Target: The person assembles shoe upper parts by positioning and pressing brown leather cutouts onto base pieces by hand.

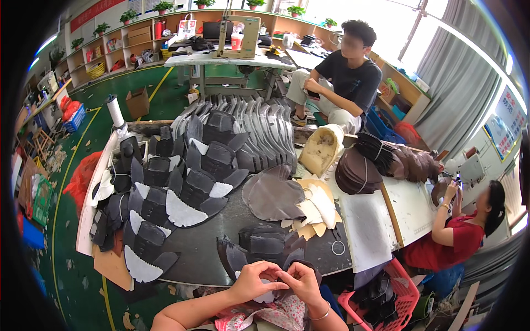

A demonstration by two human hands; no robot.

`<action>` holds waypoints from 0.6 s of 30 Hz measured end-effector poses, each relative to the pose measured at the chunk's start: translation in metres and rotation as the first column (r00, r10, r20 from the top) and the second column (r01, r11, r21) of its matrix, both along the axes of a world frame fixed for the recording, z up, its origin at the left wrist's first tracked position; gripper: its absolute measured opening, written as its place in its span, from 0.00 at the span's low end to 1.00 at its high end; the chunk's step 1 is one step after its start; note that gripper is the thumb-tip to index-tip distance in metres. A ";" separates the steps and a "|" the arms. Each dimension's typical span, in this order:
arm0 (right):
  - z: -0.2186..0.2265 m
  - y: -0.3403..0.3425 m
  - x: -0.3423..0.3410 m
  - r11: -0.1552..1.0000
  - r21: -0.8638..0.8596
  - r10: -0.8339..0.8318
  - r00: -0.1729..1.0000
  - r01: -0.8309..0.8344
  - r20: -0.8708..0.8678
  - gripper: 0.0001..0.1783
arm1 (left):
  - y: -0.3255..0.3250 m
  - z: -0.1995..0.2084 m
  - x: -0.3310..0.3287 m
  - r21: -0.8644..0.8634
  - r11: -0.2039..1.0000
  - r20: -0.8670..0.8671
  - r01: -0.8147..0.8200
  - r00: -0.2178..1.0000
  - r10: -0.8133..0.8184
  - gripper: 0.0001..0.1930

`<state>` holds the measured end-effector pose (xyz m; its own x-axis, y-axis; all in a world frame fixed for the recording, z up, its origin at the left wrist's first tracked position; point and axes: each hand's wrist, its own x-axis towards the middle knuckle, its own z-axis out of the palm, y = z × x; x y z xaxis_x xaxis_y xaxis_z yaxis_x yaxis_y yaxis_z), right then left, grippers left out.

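At the front edge of the table, my left hand and my right hand meet with fingers and thumbs pinched together. What they pinch is mostly hidden; a dark edge shows beside the right hand and a whitish bit below the left. Just beyond them lies a stack of black cut shoe-upper pieces. Overlapping rows of similar black pieces, some with white toothed-edge parts, cover the left of the table. A brown sheet piece lies near cream-coloured pieces.
Dark strips stand in rows at the back. A cream tub-like container and bundled brown pieces stand right of them. A pink basket sits low right. Two people work or sit nearby: one in black, one in red.
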<state>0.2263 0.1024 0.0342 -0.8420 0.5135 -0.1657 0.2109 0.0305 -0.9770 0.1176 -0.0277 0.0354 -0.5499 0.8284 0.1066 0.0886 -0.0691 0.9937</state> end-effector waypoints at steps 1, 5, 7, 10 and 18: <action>-0.002 -0.001 -0.002 1.000 -0.004 0.014 1.000 -0.014 -0.002 0.15 | -0.001 0.002 -0.001 -0.004 1.000 -0.002 -0.014 1.000 0.014 0.15; -0.009 -0.005 -0.009 0.997 -0.077 0.023 0.999 -0.025 -0.029 0.14 | -0.004 0.006 -0.011 -0.119 0.992 0.158 0.050 0.987 -0.030 0.12; -0.009 -0.008 -0.008 0.999 -0.033 0.009 1.000 -0.009 -0.027 0.13 | -0.009 -0.003 -0.011 -0.112 0.992 0.151 0.048 0.988 -0.031 0.11; -0.010 -0.011 -0.006 0.998 0.051 0.028 1.000 -0.028 0.011 0.10 | -0.013 -0.008 -0.013 -0.096 0.995 -0.035 -0.002 0.999 -0.001 0.10; -0.003 -0.010 -0.006 0.997 0.053 0.054 0.998 -0.053 -0.024 0.05 | -0.009 -0.010 -0.017 0.035 0.997 -0.409 -0.074 0.909 0.082 0.08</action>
